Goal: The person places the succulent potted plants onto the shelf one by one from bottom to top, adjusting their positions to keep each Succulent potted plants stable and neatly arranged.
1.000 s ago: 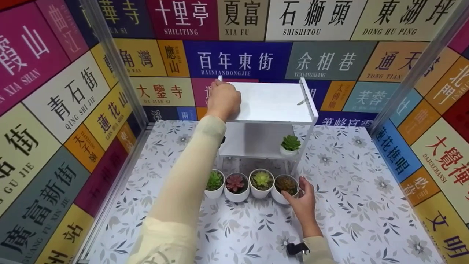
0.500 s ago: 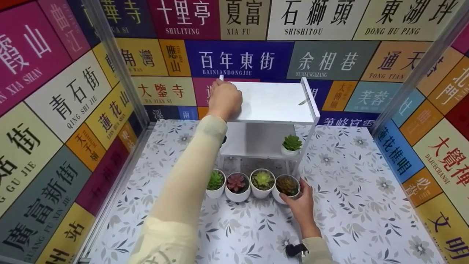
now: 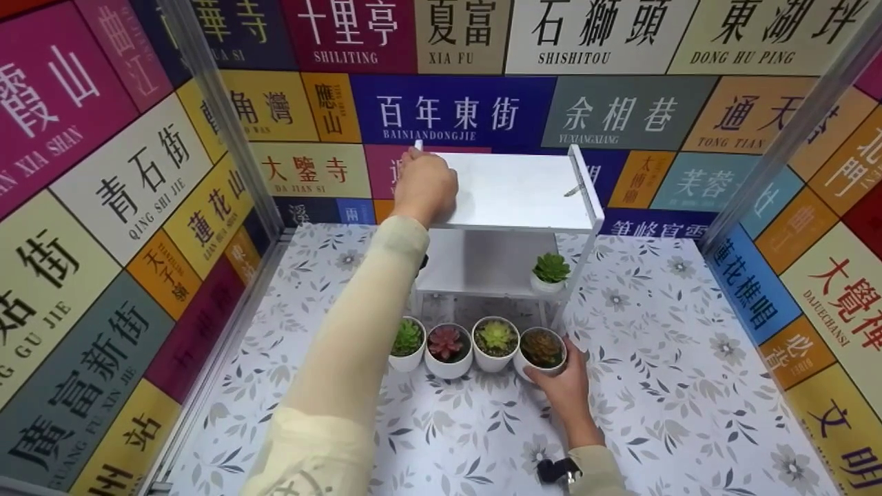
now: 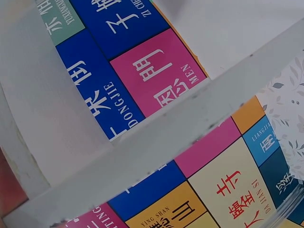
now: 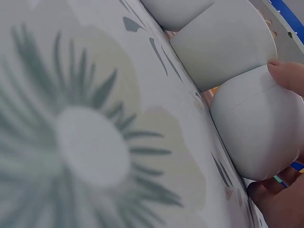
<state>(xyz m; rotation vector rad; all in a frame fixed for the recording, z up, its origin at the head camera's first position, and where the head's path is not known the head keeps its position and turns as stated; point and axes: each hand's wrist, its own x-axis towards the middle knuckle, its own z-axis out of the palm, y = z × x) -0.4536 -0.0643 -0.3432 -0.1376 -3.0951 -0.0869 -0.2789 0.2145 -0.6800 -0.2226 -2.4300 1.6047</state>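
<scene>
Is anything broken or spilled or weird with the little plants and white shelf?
Nothing looks spilled. The white shelf has an odd dark mark near its top's right end, and the left wrist view shows a speckled white bar; maybe just scuffs.

Grey leaves and flowers spread right across the white desk! Beyond its back edge, the back wall blazes with lettered panels; the left wall and right wall match it, a metal post rising at the back left corner!
</scene>
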